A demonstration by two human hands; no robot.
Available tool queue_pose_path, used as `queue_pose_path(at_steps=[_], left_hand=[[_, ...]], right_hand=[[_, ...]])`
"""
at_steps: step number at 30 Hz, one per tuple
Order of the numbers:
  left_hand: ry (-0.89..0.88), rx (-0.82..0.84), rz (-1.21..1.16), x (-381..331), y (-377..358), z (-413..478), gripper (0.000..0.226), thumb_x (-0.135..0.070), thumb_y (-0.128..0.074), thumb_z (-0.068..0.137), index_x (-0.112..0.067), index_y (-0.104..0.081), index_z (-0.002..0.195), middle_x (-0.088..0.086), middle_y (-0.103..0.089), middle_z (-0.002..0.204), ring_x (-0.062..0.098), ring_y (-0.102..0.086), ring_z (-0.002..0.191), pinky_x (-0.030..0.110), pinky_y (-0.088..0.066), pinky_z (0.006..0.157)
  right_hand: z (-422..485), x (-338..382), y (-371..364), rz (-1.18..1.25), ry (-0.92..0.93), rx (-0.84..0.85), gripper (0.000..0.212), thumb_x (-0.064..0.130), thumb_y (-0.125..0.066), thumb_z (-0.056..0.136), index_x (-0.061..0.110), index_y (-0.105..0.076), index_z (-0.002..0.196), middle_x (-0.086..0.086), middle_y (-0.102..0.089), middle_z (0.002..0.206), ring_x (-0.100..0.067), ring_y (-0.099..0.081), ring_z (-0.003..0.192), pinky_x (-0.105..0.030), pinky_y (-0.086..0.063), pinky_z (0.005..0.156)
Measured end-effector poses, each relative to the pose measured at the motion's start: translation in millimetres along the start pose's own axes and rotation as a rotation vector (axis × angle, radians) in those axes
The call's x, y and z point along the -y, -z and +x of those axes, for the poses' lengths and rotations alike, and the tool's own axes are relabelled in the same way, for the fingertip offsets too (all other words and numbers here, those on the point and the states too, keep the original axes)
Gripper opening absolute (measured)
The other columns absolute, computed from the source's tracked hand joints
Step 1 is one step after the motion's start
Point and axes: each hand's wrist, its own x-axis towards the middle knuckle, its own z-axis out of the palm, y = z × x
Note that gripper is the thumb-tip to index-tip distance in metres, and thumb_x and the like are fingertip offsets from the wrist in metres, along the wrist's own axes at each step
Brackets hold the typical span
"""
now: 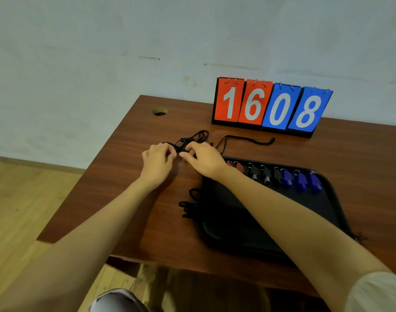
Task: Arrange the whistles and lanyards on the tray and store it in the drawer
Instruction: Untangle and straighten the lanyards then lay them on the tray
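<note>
Desktop (125, 199): my left hand (157, 162) and right hand (203, 158) pinch a tangled lanyard (188, 140); next, I'd coil it onto the tray (305, 212).

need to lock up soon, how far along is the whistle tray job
Done: whistles lined along the tray's far edge, bundled lanyards at its left side. In hand: left hand and right hand pinch a bunched lanyard. Left: the loose lanyard by the scoreboard, then storing the tray.

The scene is lit softly and rather dimly. Faint shadows are cast on the table (350, 154). Detail is lost in the black tray (323, 203). Lines are bowed towards the frame edges, and slight blur is seen throughout.
</note>
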Motion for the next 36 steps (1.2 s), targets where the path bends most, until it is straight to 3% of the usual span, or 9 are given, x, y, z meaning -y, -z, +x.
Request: queue_pose_path(at_steps=[4, 9, 12, 17, 21, 24, 26, 32, 36], left_hand=[[-0.009, -0.048, -0.029, -16.3, 16.6, -10.8, 0.011, -0.021, -0.047, 0.095, -0.022, -0.053, 0.086, -0.009, -0.056, 0.090, 0.018, -0.047, 0.098, 0.030, -0.022, 0.087], [-0.025, -0.023, -0.225, -34.0, 34.2, -23.1, 0.010, -0.025, -0.058, 0.090, -0.022, -0.056, 0.099, -0.007, -0.056, 0.094, 0.016, -0.054, 0.089, 0.040, -0.042, 0.092], [-0.080, 0.048, -0.295, -55.1, 49.2, -25.7, 0.027, -0.028, -0.060, 0.089, -0.023, -0.058, 0.116, -0.006, -0.053, 0.098, 0.013, -0.049, 0.089, 0.031, -0.039, 0.082], [-0.062, -0.032, -0.400, -89.4, 72.9, -21.4, 0.024, -0.030, -0.055, 0.093, -0.013, -0.066, 0.106, 0.002, -0.059, 0.098, 0.010, -0.050, 0.085, 0.017, -0.034, 0.066], [-0.126, -0.023, -0.267, -105.9, 94.2, -15.7, 0.022, -0.028, -0.054, 0.094, -0.010, -0.066, 0.098, -0.001, -0.056, 0.083, 0.012, -0.048, 0.074, 0.014, -0.031, 0.058], [-0.128, -0.033, -0.254, -115.6, 113.5, -7.8, 0.019, -0.024, -0.054, 0.094, -0.010, -0.066, 0.088, 0.003, -0.055, 0.064, 0.020, -0.050, 0.062, 0.032, -0.039, 0.057], [-0.128, -0.051, -0.264, -121.9, 124.5, -3.0, 0.020, -0.021, -0.054, 0.094, -0.008, -0.067, 0.087, 0.007, -0.061, 0.064, 0.032, -0.059, 0.067, 0.041, -0.049, 0.066], [-0.146, -0.108, -0.211, -142.5, 133.7, -4.0, 0.021, -0.014, -0.052, 0.095, -0.002, -0.069, 0.099, 0.007, -0.064, 0.079, 0.021, -0.052, 0.061, 0.044, -0.055, 0.067], [-0.205, -0.125, -0.089, -163.9, 133.8, -11.2, 0.024, -0.013, -0.048, 0.096, -0.001, -0.068, 0.101, 0.014, -0.060, 0.080, 0.021, -0.047, 0.061, 0.032, -0.036, 0.054]], right_hand=[[-11.1, 21.0, 10.7, 0.137, -0.027, -0.003, 0.035, 0.040, -0.043, 0.098, 0.018, -0.054, 0.122, 0.001, -0.069, 0.100, -0.018, -0.064, 0.088, -0.038, -0.054, 0.079], [-25.2, 37.4, 41.1, 0.076, 0.067, -0.078, 0.019, 0.021, -0.046, 0.098, 0.017, -0.063, 0.106, -0.002, -0.069, 0.103, -0.021, -0.062, 0.092, -0.039, -0.051, 0.079], [-33.2, 48.4, 65.2, 0.101, 0.141, -0.117, 0.015, 0.020, -0.052, 0.095, 0.017, -0.062, 0.105, -0.003, -0.069, 0.102, -0.020, -0.063, 0.091, -0.040, -0.052, 0.081], [-47.8, 62.1, 111.9, 0.075, 0.170, -0.297, 0.011, 0.020, -0.054, 0.093, 0.013, -0.060, 0.100, -0.003, -0.067, 0.095, -0.019, -0.060, 0.085, -0.041, -0.052, 0.077], [-58.1, 58.5, 155.9, 0.182, 0.098, -0.523, 0.010, 0.017, -0.055, 0.093, 0.011, -0.062, 0.095, 0.000, -0.064, 0.087, -0.016, -0.057, 0.079, -0.033, -0.050, 0.074], [-68.8, 48.0, 189.4, 0.230, 0.034, -0.630, 0.008, 0.017, -0.056, 0.093, 0.011, -0.063, 0.093, 0.002, -0.062, 0.083, -0.015, -0.057, 0.077, -0.032, -0.050, 0.076], [-77.6, 40.2, 207.4, 0.210, 0.025, -0.667, 0.009, 0.018, -0.056, 0.093, 0.012, -0.062, 0.094, 0.000, -0.065, 0.086, -0.019, -0.061, 0.082, -0.037, -0.053, 0.079], [-112.3, 23.1, 246.7, 0.192, -0.029, -0.804, 0.011, 0.019, -0.051, 0.095, 0.013, -0.060, 0.096, -0.005, -0.068, 0.092, -0.023, -0.063, 0.087, -0.039, -0.053, 0.081], [-136.7, 3.2, 263.5, 0.194, -0.088, -0.886, 0.013, 0.017, -0.046, 0.097, 0.011, -0.057, 0.099, -0.007, -0.067, 0.094, -0.026, -0.064, 0.088, -0.043, -0.055, 0.082]])
